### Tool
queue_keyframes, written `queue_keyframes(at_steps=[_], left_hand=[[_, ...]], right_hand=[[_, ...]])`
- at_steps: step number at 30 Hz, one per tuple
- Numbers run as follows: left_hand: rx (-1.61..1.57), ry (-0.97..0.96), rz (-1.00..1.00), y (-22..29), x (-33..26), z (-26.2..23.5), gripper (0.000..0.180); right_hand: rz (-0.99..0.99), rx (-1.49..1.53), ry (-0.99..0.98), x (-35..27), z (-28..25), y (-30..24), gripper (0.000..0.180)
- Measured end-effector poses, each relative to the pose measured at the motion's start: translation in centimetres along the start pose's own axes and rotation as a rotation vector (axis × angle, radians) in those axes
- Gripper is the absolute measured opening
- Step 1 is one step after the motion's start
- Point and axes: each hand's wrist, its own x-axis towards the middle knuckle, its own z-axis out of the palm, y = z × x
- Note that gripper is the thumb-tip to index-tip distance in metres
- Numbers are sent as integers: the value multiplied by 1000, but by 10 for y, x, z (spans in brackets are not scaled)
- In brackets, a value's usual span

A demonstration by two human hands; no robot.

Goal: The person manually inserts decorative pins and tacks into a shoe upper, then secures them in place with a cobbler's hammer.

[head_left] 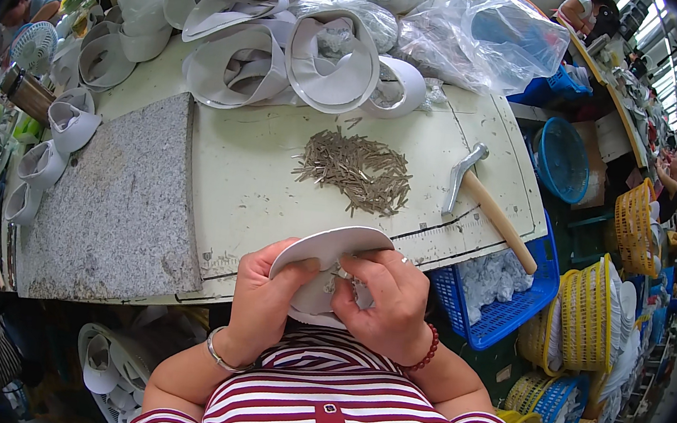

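Note:
A pale grey-white curved piece (339, 239), stiff like leather or board, is held up just over the table's near edge. My left hand (261, 293) grips its left side, with the thumb pressed on the inner face. My right hand (392, 301) is closed at its right side, fingers bent in at the middle. Small whitish bits show by the right fingertips, too small to name. Beyond my hands lies a heap of thin, dull metal strips (355, 172). To its right rests a hammer (486, 202) with a wooden handle, reaching over the table's edge.
A grey speckled stone slab (118, 207) covers the table's left part. White ring-shaped pieces (243, 59) and clear plastic bags (492, 37) pile up at the back. A blue basket (510, 315) holding white scraps stands at the right edge, with yellow baskets (590, 315) beyond.

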Motion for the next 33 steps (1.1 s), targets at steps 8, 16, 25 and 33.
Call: queue_keyframes(at_steps=[8,16,25,33], left_hand=[[-57,34,-8,-4,-4,3,16],[248,60,187,-14,-9,1,16],[371,69,378,-20,-11,3,15],[512,-72,617,-10,-12,3,21]], right_hand=[[9,-50,-14,4,3,-3,29],[24,-143,-36,6,1,-6,31],[5,-201,-81,8,-4,-13,30],[-5,-196,-59,11,-9,-16,30]])
